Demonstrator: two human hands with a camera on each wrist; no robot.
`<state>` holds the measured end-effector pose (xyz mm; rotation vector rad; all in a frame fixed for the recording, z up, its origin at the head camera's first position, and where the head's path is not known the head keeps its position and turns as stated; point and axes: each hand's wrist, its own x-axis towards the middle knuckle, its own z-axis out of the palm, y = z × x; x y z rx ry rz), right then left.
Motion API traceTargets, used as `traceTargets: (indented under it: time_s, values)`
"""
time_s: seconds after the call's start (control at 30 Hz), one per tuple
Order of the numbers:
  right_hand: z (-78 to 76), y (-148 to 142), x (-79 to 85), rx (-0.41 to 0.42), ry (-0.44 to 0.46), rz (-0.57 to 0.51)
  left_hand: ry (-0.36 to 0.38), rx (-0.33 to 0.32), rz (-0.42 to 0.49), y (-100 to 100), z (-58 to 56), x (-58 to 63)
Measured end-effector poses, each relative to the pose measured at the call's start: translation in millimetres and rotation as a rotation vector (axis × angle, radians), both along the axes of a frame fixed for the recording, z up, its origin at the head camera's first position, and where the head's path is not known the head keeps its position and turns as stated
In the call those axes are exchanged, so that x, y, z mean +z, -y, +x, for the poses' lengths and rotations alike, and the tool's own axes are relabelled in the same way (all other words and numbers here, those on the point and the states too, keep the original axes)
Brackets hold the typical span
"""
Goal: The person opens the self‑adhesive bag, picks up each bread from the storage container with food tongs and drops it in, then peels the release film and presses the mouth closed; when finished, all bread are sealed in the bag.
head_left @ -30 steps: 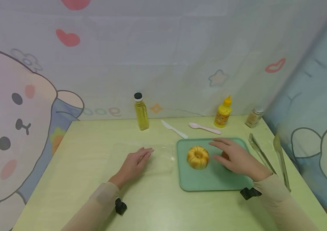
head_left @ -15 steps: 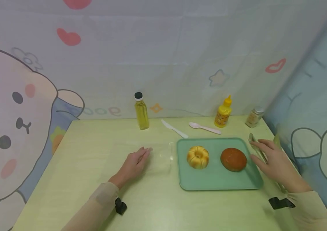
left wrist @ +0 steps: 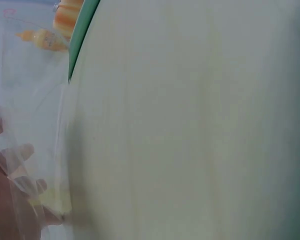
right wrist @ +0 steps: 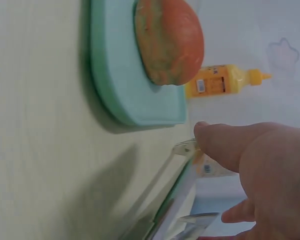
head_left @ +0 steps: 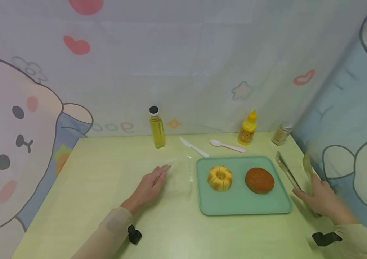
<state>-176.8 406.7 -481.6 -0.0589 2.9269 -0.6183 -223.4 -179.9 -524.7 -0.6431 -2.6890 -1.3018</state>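
Observation:
My right hand [head_left: 322,199] grips a pair of metal tongs [head_left: 287,171] at the tray's right, its thumb at the left arm and fingers round the right. In the right wrist view the thumb points towards one tong tip [right wrist: 186,148]. The left hand [head_left: 149,185] lies with fairly straight fingers on a clear plastic piece [head_left: 189,169], hard to make out against the table. Through that plastic the left fingers [left wrist: 21,151] show in the left wrist view. On the green tray [head_left: 243,208] sit a ridged golden bun [head_left: 220,178] and a brown oval bun [head_left: 259,180].
Along the back stand an oil bottle [head_left: 157,131], a yellow squeeze bottle [head_left: 247,129] and a small shaker jar [head_left: 281,133]. A white plastic knife [head_left: 193,146] and a pale pink spoon [head_left: 228,145] lie behind the tray. A printed cloth [head_left: 183,54] hangs beyond the table [head_left: 157,230].
My right hand has moved right from over the brown bun to the tongs and now grips them; the right tong arm has shifted. The left hand has barely moved.

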Motion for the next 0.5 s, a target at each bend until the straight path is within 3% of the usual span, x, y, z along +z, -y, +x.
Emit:
traceTargets:
  time_s: [0.23,0.5]
  values:
    - [-2.0,-1.6,-16.9,-0.008,-0.099,0.021,0.006,-0.012,0.002,0.1,2.1,-0.7]
    - [0.7,-1.6,-18.6,-0.03,-0.148,0.048,0.0,-0.021,-0.001,-1.6,4.0,1.9]
